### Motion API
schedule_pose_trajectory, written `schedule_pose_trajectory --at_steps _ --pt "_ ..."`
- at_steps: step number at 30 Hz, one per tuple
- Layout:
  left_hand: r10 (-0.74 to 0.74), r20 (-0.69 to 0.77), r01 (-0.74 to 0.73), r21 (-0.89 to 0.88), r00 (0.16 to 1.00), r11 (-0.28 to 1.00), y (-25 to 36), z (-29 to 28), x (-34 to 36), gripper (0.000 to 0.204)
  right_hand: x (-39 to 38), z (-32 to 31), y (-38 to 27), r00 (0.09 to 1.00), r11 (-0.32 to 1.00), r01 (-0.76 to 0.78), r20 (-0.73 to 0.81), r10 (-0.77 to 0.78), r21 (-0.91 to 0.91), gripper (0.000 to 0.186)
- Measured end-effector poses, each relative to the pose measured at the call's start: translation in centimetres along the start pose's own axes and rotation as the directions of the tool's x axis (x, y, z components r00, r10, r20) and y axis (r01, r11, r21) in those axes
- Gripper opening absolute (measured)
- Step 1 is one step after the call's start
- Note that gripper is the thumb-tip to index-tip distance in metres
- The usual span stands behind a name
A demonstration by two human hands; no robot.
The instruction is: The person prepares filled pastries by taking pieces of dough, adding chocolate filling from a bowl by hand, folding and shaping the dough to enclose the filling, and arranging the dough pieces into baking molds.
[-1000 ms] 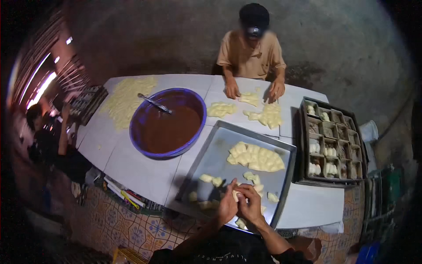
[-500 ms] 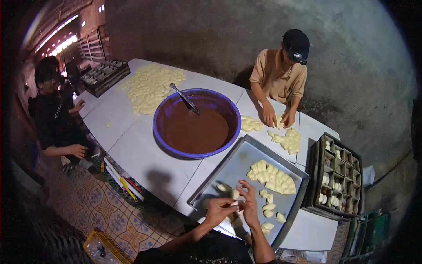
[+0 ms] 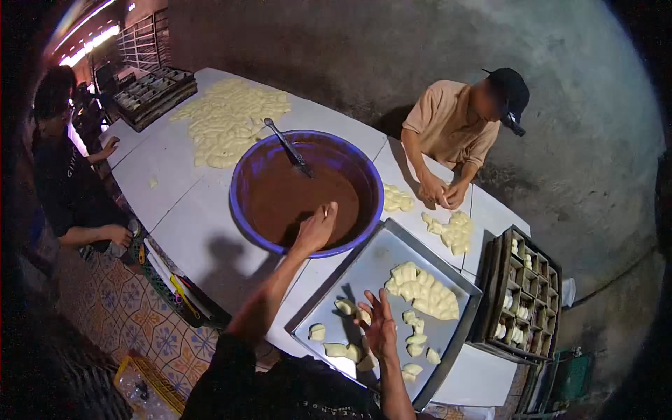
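My left hand (image 3: 316,225) reaches over the blue bowl (image 3: 241,203) of brown liquid (image 3: 280,199), fingers close together; what they hold, if anything, I cannot make out. A dark-handled utensil (image 3: 287,143) leans in the bowl. My right hand (image 3: 379,325) has its fingers raised, with a piece of pale dough (image 3: 364,316) held at its thumb side. Beneath it lies a metal tray (image 3: 458,343) bearing a large dough cluster (image 3: 423,290) and several small pieces (image 3: 413,339).
A person in tan (image 3: 448,115) handles dough opposite; another in black (image 3: 63,175) stands left. Crates of square moulds (image 3: 521,294) (image 3: 154,91) flank the white table (image 3: 182,224). A dough sheet (image 3: 227,115) lies at the back, a yellow crate (image 3: 140,385) low left.
My hands have separated: the left moved up over the bowl, the right stays over the tray with dough. The view swung left, and the person in tan has turned toward the side.
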State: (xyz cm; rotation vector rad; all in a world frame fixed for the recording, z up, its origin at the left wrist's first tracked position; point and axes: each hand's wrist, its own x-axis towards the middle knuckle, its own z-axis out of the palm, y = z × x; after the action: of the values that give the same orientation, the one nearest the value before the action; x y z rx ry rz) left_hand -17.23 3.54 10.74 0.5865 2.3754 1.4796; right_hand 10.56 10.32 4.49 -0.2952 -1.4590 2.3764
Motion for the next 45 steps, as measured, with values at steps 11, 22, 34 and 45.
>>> schedule_pose_trajectory --at_steps 11,22,34,45 --pt "0.01 0.286 -0.127 0.394 0.958 0.91 2.1 -1.1 -4.4 0.083 1.6 0.5 2.9 0.964 0.974 -0.102 -0.222 0.148 0.204 0.077" --pt "-0.182 0.506 0.471 -0.532 0.843 0.704 -1.7 4.6 -16.8 0.046 0.3 2.4 3.0 0.862 0.798 0.109 -0.344 -0.373 -0.592 0.028" --pt "0.323 0.303 -0.187 -0.403 0.896 0.896 -3.5 5.7 -18.7 0.032 -1.8 1.3 -0.7 0.895 0.751 0.288 -0.113 -0.432 -0.594 0.016" --pt "0.306 0.396 0.015 -0.632 0.866 0.774 -6.7 5.1 -19.8 0.064 -2.8 -1.1 1.8 0.898 0.849 -0.438 -0.177 0.402 -0.294 0.067"
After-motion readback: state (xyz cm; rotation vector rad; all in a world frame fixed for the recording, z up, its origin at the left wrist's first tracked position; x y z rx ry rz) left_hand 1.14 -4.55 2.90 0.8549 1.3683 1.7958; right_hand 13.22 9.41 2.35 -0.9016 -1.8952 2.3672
